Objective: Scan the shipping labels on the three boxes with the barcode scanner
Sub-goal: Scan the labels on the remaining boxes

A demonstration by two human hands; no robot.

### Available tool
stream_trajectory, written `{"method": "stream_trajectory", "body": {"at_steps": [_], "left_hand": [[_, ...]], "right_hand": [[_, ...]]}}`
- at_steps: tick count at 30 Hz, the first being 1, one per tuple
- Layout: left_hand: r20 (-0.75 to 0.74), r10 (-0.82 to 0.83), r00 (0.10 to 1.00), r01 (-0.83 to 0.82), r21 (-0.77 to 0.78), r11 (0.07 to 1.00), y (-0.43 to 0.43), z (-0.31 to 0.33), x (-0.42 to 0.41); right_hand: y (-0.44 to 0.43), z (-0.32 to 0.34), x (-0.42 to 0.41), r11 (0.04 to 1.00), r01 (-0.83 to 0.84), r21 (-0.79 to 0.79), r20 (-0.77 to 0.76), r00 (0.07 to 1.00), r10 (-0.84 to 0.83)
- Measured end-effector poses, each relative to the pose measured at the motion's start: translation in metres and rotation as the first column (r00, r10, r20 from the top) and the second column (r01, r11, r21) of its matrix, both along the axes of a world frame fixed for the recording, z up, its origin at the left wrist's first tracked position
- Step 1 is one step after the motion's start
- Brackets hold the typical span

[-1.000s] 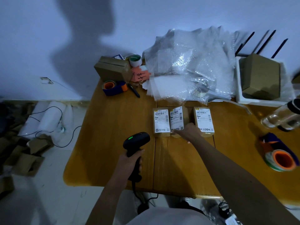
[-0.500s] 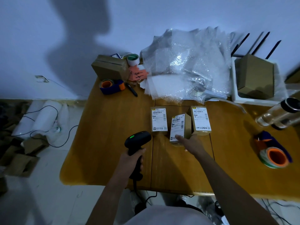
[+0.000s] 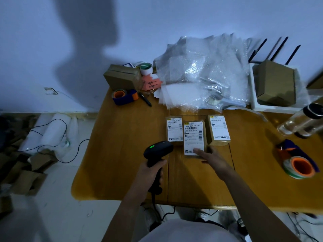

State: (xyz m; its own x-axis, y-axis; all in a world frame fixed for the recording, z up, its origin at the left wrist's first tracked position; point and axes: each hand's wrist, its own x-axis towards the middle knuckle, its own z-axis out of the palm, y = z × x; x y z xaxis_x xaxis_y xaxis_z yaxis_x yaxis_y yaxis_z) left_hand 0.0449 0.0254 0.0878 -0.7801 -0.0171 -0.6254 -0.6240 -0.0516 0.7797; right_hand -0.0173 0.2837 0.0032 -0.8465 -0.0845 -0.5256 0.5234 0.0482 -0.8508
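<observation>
Dim room: pale wall point(image 3: 43, 49), wooden table point(image 3: 122, 154), seemingly tiled floor point(image 3: 61, 215).

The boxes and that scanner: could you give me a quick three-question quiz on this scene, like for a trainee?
1. True or false: the left hand holds the scanner.
2. How many labelled boxes lie in the row on the table?
3. Which box does the right hand touch: A left box, B middle box, C right box?

Key: 1 true; 2 three; 3 B.
</observation>
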Motion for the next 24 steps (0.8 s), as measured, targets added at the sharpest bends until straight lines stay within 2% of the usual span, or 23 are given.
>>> {"method": "stream_trajectory", "body": {"at_steps": [6, 13, 18, 24], "left_hand": [[-0.023, -0.021, 1.000, 0.021, 0.000, 1.000, 0.000, 0.005, 0.002], [-0.076, -0.046, 0.996, 0.047, 0.022, 0.999, 0.003, 0.017, 0.002], [-0.122, -0.064, 0.990, 0.064, -0.006, 0.998, 0.008, 0.026, 0.000], [-0.159, -0.162, 0.974, 0.164, 0.000, 0.986, 0.011, 0.037, 0.003]], "right_hand": [[-0.011, 0.015, 0.004, 0.997, 0.040, -0.072, -0.030, 0.999, -0.042], [-0.019, 0.014, 0.017, 0.980, 0.116, -0.164, 0.042, 0.993, -0.110], [-0.020, 0.011, 0.023, 0.977, 0.118, -0.178, 0.072, 0.992, -0.107], [-0.018, 0.011, 0.023, 0.974, 0.133, -0.184, 0.076, 0.990, -0.120]]}}
